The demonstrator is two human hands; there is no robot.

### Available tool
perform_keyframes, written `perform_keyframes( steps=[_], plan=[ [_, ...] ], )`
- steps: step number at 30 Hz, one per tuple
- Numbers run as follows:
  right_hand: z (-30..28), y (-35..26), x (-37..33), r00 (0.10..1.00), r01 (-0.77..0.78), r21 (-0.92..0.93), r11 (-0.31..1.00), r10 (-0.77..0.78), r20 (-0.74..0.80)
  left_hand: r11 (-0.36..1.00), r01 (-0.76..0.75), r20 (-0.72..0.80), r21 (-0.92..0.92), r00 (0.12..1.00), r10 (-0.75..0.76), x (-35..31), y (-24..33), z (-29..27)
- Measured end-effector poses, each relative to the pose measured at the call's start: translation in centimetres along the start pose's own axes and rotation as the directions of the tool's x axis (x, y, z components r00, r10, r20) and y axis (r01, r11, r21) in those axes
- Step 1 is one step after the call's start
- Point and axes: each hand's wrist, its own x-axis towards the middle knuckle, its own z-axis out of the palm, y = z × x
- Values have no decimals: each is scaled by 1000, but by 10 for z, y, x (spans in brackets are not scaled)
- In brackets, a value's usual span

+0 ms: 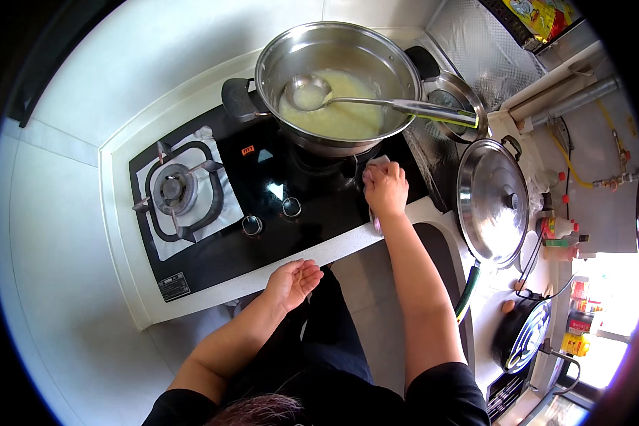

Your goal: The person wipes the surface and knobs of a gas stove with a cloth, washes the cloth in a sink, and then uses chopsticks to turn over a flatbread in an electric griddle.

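The right hand [386,188] has its grip around one cloth [375,162] beneath one pot [348,53]; over two knobs' [291,207] near side, the left hand [293,282] hovers, fingers uncurled

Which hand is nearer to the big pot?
Right. The right hand holds a cloth on the stove in front of the pot; the left hand is farther off, by the counter edge.
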Motion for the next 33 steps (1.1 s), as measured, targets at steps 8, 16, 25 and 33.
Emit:
perform_keyframes(
  steps=[8, 16, 25, 33],
  plan=[
    [-25, -9, -11, 918, 32, 176, 984, -99, 385, 1000, 27, 6, -1, 1000, -27, 5, -2, 3],
    [-6, 79, 47, 990, -130, 79, 988, 124, 73, 1000, 13, -8, 13, 1000, -12, 8, -1, 23],
    [-12, 5, -31, 984, 159, 130, 979, -168, 64, 999, 37, 17, 10, 999, -38, 10, -4, 14],
    [-22, -83, -103, 971, 193, 223, 956, -219, 98, 998, -52, -40, -24, 998, 51, 5, -2, -9]
  ],
)
